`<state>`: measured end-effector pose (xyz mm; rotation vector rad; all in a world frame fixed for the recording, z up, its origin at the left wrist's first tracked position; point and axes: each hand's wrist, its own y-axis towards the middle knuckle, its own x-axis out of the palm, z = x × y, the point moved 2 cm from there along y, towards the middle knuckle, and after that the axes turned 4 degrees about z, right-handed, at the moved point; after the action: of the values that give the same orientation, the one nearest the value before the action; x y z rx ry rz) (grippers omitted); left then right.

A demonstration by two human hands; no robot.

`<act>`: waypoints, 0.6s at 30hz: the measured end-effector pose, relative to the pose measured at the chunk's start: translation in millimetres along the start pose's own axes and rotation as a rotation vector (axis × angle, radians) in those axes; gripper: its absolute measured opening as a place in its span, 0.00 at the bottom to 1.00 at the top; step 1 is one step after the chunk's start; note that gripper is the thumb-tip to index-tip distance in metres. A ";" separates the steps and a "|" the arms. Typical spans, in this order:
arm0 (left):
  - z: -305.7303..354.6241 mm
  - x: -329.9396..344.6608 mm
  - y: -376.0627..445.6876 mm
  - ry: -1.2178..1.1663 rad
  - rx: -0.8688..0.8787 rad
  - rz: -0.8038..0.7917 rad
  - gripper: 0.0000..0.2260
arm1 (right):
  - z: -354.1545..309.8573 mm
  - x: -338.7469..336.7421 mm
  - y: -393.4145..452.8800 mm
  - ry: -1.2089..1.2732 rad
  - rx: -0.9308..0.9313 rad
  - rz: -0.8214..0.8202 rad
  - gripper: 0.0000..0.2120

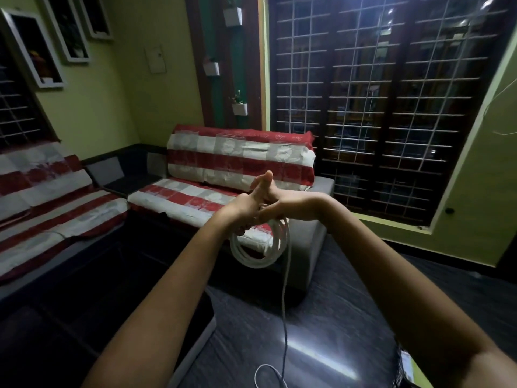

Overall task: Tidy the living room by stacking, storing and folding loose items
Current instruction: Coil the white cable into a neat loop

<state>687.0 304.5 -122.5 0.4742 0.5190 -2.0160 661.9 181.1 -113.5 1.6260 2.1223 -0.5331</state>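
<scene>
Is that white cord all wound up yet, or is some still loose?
Partly wound. Several loops of the white cord hang from the left hand and right hand, and a loose tail trails to the floor.

**Around you in the room**

You face a sofa (pixel 223 175) draped in a red-and-white striped cover, with a second covered sofa (pixel 42 197) along the left wall. A large grilled window (pixel 377 102) fills the right side. White wall planters (pixel 232 16) hang on a dark panel, framed pictures (pixel 36 51) at upper left, dark floor (pixel 349 317) below.
</scene>
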 end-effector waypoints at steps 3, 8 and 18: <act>-5.2 -7.0 -3.1 -0.058 0.022 -0.153 0.34 | 0.7 -8.7 -9.6 0.052 -0.030 0.027 0.35; -5.7 -16.9 -10.8 -0.068 0.145 -0.321 0.37 | 17.1 -13.6 -18.3 0.155 0.019 -0.083 0.23; 8.0 -44.9 -14.2 -1.079 0.228 -0.061 0.17 | 60.7 -4.1 -35.5 0.588 -0.283 -0.093 0.27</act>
<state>694.1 338.6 -89.8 -0.5186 -0.3660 -2.0565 634.0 136.7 -160.6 1.6585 2.5421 0.2556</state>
